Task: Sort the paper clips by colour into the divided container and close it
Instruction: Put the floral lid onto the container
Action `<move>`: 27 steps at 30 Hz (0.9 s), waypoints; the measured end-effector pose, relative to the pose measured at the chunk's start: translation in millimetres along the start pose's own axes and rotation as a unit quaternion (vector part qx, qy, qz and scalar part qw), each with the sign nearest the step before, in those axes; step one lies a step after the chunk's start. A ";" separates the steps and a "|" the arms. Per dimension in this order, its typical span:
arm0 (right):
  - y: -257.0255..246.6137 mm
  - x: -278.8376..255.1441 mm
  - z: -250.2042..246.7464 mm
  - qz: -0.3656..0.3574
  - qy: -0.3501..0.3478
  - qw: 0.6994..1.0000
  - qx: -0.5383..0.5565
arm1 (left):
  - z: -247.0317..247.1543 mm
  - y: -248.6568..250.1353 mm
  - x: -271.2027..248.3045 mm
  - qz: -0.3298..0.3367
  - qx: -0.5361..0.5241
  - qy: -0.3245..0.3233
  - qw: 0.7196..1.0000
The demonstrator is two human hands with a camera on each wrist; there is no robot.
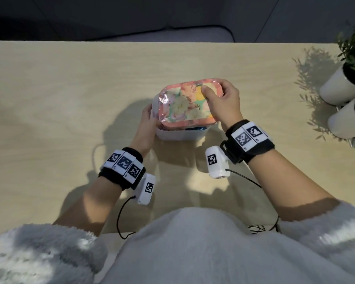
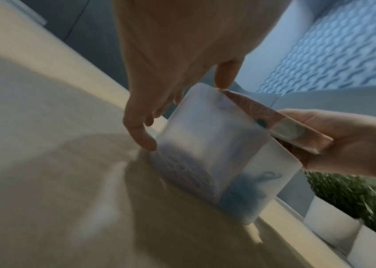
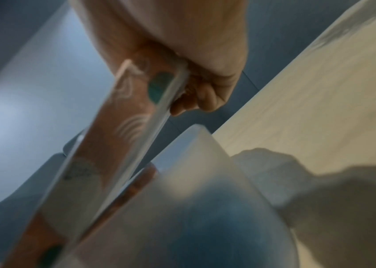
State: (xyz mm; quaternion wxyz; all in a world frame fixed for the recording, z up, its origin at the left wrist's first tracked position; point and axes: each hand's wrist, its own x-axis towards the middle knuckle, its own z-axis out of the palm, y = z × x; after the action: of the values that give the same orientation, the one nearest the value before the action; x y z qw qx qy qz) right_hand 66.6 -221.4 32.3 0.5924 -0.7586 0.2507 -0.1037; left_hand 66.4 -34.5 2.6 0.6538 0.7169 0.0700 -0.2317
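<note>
Tilting over the container (image 1: 180,134), the lid (image 1: 184,103) sits in the right hand's (image 1: 223,103) grip.

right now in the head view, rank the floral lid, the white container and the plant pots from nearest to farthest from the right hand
1. floral lid: gripped by the right hand at its right end, tilted over the box.
2. white container: just below the lid, to the hand's left, steadied by the left hand.
3. plant pots: far off at the table's right edge.
</note>
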 end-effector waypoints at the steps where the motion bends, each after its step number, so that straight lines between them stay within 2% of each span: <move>1: 4.2 2.9 0.6 0.008 -0.005 1.000 -0.011 | -2.6 1.0 3.3 0.021 0.008 0.008 1.000; 4: 12.9 3.9 6.4 0.012 -0.032 0.998 -0.053 | -4.8 10.3 12.7 0.055 -0.006 0.025 0.998; 7: 17.8 1.1 12.8 -0.008 -0.030 0.994 -0.103 | 1.5 18.4 30.1 0.036 -0.042 0.032 0.998; 10: 20.3 0.8 15.5 -0.017 -0.015 0.993 -0.117 | 6.4 21.1 33.2 0.043 -0.013 0.068 0.997; 14: 22.1 1.1 14.7 -0.035 -0.016 0.991 -0.126 | 7.4 18.0 33.6 0.065 0.019 0.065 0.996; 18: 24.2 -0.8 15.9 -0.042 -0.032 0.988 -0.147 | 10.7 20.4 39.2 0.106 0.062 0.089 0.988; 23: 18.9 9.1 16.8 -0.060 -0.041 0.986 -0.153 | 12.2 15.1 36.0 0.085 -0.029 0.072 0.993; 27: 19.0 8.1 17.2 -0.065 0.009 0.989 -0.133 | 14.0 17.2 36.5 0.079 -0.033 0.080 0.993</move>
State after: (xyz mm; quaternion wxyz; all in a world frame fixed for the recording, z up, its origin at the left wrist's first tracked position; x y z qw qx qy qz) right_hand 76.4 -214.2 8.3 0.4757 -0.8446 0.2174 -0.1141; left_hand 102.2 -57.8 2.2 0.6855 0.7145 0.0730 -0.1193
